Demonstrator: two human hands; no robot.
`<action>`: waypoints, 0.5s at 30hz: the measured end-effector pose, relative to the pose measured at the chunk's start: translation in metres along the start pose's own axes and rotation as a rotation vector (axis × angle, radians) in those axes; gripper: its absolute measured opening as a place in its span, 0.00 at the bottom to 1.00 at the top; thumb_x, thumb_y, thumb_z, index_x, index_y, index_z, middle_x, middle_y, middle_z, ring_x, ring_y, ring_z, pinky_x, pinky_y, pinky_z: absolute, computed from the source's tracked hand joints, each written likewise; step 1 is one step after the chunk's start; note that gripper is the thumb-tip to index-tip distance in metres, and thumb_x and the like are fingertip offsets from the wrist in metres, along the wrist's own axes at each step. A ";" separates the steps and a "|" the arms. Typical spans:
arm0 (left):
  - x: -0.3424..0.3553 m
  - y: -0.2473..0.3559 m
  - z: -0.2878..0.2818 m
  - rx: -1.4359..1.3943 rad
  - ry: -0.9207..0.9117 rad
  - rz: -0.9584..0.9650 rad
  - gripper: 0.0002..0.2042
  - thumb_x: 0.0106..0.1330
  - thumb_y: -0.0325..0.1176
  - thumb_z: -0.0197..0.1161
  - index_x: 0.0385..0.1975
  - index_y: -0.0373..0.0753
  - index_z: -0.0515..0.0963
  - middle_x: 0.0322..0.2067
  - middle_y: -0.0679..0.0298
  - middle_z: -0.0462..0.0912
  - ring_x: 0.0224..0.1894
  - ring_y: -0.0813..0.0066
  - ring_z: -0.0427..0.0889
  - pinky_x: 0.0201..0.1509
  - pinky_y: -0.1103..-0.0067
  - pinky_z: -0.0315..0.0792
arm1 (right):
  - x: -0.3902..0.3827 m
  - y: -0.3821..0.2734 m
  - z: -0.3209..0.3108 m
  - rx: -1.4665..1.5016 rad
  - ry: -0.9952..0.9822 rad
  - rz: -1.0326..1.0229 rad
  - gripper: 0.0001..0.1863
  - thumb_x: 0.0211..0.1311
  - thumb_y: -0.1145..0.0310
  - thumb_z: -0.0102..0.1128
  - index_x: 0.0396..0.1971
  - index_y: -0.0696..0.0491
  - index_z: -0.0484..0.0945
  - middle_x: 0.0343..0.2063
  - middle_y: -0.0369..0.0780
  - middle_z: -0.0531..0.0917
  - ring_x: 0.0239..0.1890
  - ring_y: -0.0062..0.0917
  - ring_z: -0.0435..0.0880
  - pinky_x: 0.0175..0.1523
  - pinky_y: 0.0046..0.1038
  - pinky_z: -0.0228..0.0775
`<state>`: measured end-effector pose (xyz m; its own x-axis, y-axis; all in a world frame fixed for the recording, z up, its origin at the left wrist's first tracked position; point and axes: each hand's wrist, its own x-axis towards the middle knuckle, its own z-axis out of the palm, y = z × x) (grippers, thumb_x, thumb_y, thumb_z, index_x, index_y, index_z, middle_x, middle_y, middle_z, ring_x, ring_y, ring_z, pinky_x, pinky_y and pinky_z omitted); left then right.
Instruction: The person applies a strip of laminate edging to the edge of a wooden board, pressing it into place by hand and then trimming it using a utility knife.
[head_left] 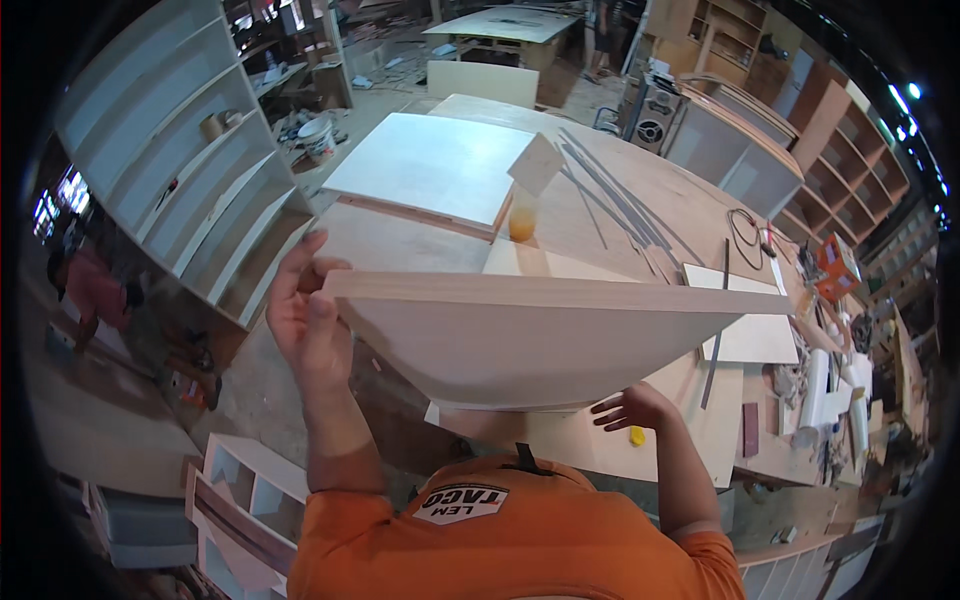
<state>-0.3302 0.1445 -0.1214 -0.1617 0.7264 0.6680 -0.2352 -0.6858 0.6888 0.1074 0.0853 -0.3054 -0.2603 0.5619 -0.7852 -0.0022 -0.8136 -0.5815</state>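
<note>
A white panel (530, 355) with a pale wood-coloured edge stands on its side in front of me, its broad face toward my body. My left hand (315, 315) grips its upper left corner, thumb on the near side and the other fingers bent about the edge. Close to the panel's lower right edge is my right hand (640, 407), fingers stretched out and apart; whether they touch the panel I cannot tell. Below that hand a small yellow object (637, 436) lies on a pale board (690, 440).
Beyond the panel, the worktable (640, 180) carries another white panel (430, 165), a jar of amber liquid (522, 222) under a square piece, and thin strips (620, 205). Shelving (190, 150) rises at left, near another person (100, 285). Rolls and clutter (825, 400) lie at right.
</note>
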 end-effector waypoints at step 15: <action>-0.021 -0.006 0.033 -0.339 -0.066 0.317 0.39 0.71 0.63 0.34 0.52 0.24 0.70 0.30 0.59 0.74 0.33 0.73 0.70 0.39 0.81 0.65 | -0.074 -0.036 0.050 -0.255 0.508 -0.792 0.16 0.62 0.60 0.59 0.35 0.59 0.83 0.32 0.40 0.83 0.36 0.26 0.80 0.46 0.27 0.71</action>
<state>-0.2939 0.1321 -0.1307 -0.2174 0.4714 0.8547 -0.4859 -0.8117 0.3241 0.0781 0.0655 -0.2160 0.1735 0.9786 -0.1106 0.2275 -0.1491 -0.9623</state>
